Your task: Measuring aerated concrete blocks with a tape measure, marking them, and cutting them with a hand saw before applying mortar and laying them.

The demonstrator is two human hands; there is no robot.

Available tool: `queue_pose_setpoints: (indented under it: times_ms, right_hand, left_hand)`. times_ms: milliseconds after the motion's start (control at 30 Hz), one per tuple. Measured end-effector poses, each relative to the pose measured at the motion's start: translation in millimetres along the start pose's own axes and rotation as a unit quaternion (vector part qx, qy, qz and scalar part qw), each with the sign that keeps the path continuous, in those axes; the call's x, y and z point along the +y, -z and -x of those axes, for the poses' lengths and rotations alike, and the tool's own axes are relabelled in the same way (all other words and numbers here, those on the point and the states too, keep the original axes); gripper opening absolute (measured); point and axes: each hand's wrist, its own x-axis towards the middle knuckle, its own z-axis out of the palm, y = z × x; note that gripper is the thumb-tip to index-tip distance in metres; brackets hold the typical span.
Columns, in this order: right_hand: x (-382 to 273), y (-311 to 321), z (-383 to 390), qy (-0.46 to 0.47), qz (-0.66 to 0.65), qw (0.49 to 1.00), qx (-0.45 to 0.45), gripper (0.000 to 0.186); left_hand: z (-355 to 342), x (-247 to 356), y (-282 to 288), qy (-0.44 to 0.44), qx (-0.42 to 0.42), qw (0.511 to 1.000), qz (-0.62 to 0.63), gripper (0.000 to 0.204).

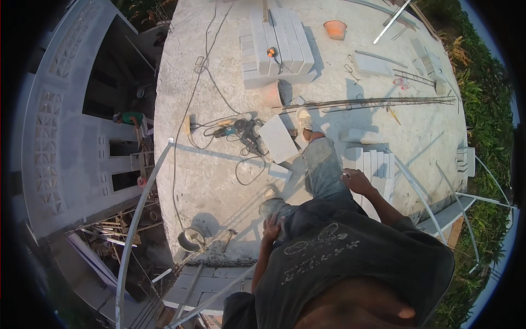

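Observation:
My left hand (271,227) lies on my left thigh with its fingers stretched out, holding nothing. Over my right thigh, my right hand (357,182) has curled fingers, and a small white thing (345,175) shows at their tips, too small to name. Close by on the right stands a row of pale blocks (378,164). Ahead of my knees a light grey block (278,139) lies tilted beside my right shoe. Left of it is a corded power tool (251,134) with a teal-bodied angle grinder (223,131) next to it, cables looping around them.
Stacked blocks (285,44) stand farther ahead, near an orange bucket (335,30) and another bucket (271,94). Long steel bars (372,102) cross the concrete. A bucket (190,240) and a hammer (229,239) are near the left edge. Another person (131,118) is beyond it.

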Motion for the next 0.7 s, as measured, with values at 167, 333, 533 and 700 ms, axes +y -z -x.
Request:
queue_pose_setpoints:
  times_ms: [167, 333, 533, 700]
  right_hand:
    - [-101, 121, -161, 0.125, -0.099, 0.980, 0.117, 0.049]
    - [-118, 114, -408, 0.158, 0.116, 0.981, -0.009, 0.069]
    - [-110, 144, -595, 0.215, 0.229, 0.947, 0.061, 0.084]
    - [-109, 147, -684, 0.219, 0.234, 0.945, 0.062, 0.089]
  left_hand:
    - [-36, 84, 18, 0.313, 0.206, 0.917, 0.137, 0.081]
    - [-171, 128, -1, 0.380, 0.202, 0.845, 0.317, 0.087]
    - [-377, 179, 46, 0.336, 0.134, 0.875, 0.323, 0.083]
    - [-394, 165, 27, 0.390, 0.078, 0.847, 0.352, 0.081]
